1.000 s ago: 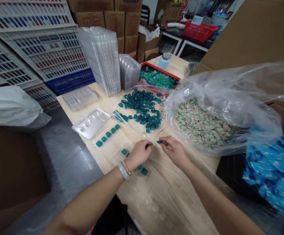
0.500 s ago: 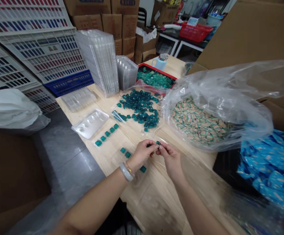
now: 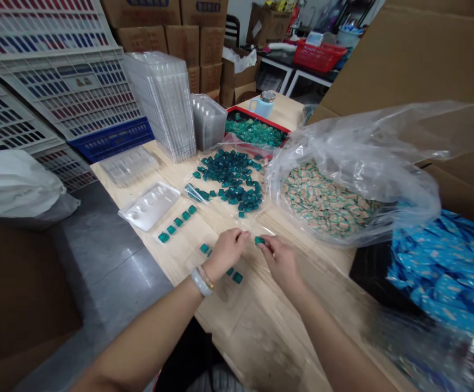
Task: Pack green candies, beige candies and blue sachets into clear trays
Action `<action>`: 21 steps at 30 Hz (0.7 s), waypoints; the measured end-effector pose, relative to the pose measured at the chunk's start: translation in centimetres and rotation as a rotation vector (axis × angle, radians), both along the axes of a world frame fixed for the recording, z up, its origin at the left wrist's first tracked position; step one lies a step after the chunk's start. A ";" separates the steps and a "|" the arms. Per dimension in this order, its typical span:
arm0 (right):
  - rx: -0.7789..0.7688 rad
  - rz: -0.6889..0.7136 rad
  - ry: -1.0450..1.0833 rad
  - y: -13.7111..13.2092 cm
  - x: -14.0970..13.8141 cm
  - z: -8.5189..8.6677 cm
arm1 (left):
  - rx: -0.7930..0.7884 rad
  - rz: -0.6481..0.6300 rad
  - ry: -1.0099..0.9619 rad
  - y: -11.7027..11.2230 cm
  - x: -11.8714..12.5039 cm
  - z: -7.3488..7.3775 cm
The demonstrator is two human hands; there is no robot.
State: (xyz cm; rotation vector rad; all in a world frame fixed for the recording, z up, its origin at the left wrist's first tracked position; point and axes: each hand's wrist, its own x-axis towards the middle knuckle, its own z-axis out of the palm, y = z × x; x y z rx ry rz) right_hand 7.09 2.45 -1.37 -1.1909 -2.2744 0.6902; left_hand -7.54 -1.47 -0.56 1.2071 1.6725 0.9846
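My left hand (image 3: 225,251) rests on the wooden table (image 3: 257,326) with its fingers curled together over a clear plastic strip; what it pinches is hidden. My right hand (image 3: 279,261) pinches a small teal wrapped piece (image 3: 259,240) at its fingertips, just right of the left hand. A few loose teal pieces (image 3: 237,277) lie under and beside the left hand. A short row of teal pieces (image 3: 177,222) sits left of them, beside a clear blister tray (image 3: 151,204). A pile of teal pieces (image 3: 231,177) lies further back.
A clear bag of striped wrapped pieces (image 3: 322,198) stands to the right, with blue packets (image 3: 444,272) beyond it. Stacks of clear trays (image 3: 165,103), a red tray of green pieces (image 3: 255,130), a blue mug (image 3: 263,103) and cardboard boxes stand behind. The table's left edge drops to grey floor.
The hands came together half a second ago and have now parted slightly, shifting a little toward me. The right hand keeps the teal piece.
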 end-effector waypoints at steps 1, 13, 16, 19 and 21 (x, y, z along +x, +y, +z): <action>0.063 0.013 -0.094 0.8 -0.5 0.0 | 0.033 -0.009 0.175 0.3 -0.5 -0.2; 0.288 0.130 -0.668 3.1 -0.7 -0.4 | -0.024 -0.285 0.550 2.2 1.1 -1.5; 0.147 0.082 -0.537 3.0 0.1 -0.9 | -0.007 -0.193 0.396 2.3 0.7 -1.1; 0.036 -0.027 -0.204 2.6 1.2 -0.7 | -0.054 -0.036 -0.054 1.9 -0.1 -0.1; 0.022 -0.068 -0.003 1.9 1.5 -0.2 | -0.164 0.005 -0.485 1.4 -0.2 0.9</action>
